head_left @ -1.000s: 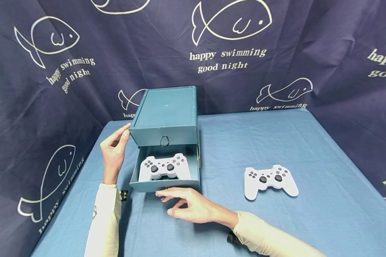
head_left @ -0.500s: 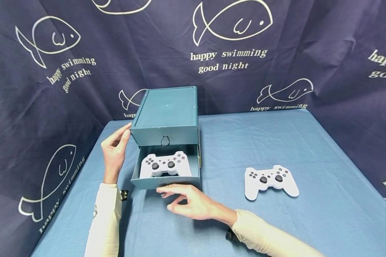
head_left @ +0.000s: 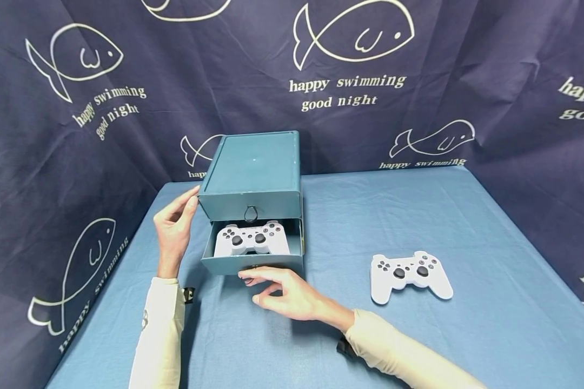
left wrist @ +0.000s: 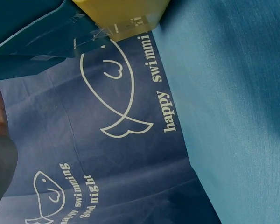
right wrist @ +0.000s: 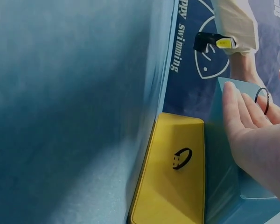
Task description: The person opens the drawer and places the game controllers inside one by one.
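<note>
A teal drawer cabinet (head_left: 258, 162) stands toward the back left. Its lower teal drawer (head_left: 224, 265) is partly pulled out, with a white game controller (head_left: 249, 240) lying inside. The fingertips of my right hand (head_left: 292, 294) press on that drawer's front with the fingers fairly straight; in the right wrist view they lie beside its black ring pull (right wrist: 268, 100). My left hand (head_left: 174, 232) touches the cabinet's left front corner with its fingertips, thumb near the forefinger. A second white controller (head_left: 410, 274) lies on the table to the right.
Below the teal drawer, a yellow drawer (right wrist: 172, 135) with a black pull shows in the right wrist view. The upper drawer front (head_left: 277, 205) is closed. Blue cloth (head_left: 370, 216) covers the table, and a dark fish-print curtain (head_left: 253, 81) hangs behind and at the sides.
The teal drawer has slid inward toward the cabinet, carrying the controller, and my right hand has moved forward with it. My left hand stays at the corner.
</note>
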`<state>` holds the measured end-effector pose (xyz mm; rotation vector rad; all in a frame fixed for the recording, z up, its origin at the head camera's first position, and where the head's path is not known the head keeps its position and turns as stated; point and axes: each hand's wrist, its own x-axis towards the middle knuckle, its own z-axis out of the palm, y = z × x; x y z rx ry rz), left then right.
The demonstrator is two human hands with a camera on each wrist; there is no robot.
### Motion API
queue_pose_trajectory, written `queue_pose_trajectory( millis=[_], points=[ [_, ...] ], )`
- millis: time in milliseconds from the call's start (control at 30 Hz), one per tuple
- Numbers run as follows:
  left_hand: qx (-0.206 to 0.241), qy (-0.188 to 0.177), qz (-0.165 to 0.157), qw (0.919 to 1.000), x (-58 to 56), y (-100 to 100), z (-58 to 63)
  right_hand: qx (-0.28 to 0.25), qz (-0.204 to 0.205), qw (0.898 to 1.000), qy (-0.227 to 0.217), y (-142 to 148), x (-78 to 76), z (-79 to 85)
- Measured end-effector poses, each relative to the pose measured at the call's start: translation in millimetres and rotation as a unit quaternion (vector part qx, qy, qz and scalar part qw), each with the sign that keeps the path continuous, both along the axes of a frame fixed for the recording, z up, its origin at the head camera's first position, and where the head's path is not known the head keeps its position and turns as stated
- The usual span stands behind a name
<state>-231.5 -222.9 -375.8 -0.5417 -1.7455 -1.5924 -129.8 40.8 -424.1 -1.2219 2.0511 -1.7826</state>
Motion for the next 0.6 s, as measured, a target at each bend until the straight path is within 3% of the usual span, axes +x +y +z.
queue_pose_trajectory(
  millis=[600],
  points=[
    [0.001,-0.003,-0.001,1.0,0.2,-0.2,0.0,0.013,-0.015,1.0,-0.007,-1.6,-20.5,0.6]
  ],
)
